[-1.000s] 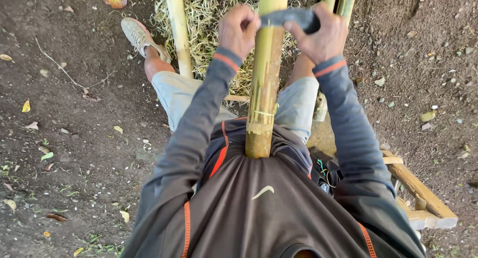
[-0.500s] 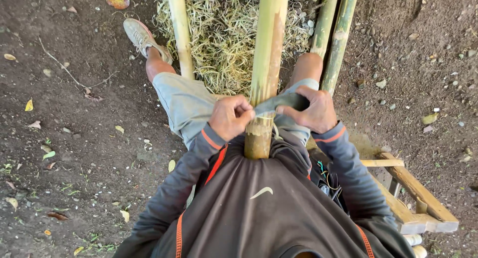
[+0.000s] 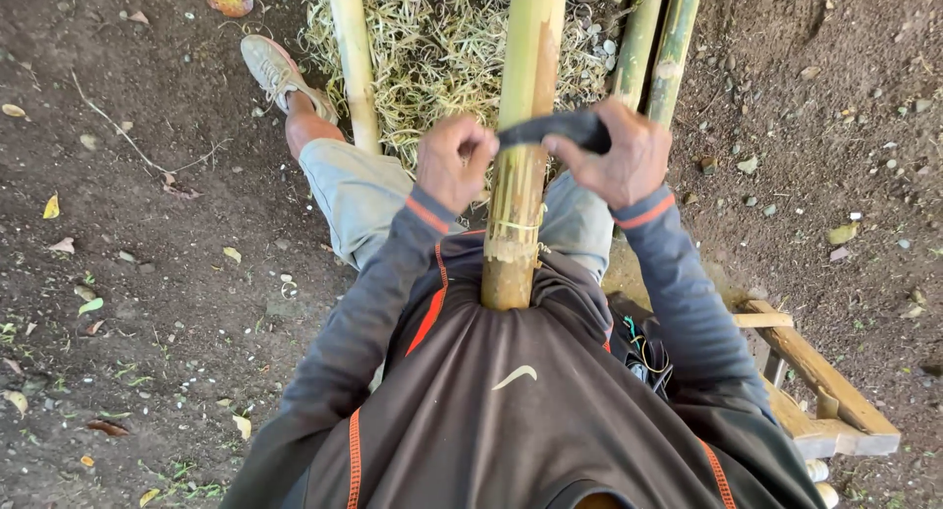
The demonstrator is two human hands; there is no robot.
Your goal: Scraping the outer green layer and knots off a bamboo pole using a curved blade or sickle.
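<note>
Gripping a dark blade [image 3: 555, 128] across the bamboo pole [image 3: 526, 106], left hand [image 3: 454, 162], right hand [image 3: 619, 155], fingers clenched on its ends, bare dirt [image 3: 147, 224] alongside.

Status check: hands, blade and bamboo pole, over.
Left hand and right hand grip the dark blade at both ends. Blade lies across the bamboo pole. Nothing blocking it.

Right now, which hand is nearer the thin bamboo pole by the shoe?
Left. The left hand sits just right of the thin bamboo pole; the right hand is across the thick bamboo pole, farther away.
</note>
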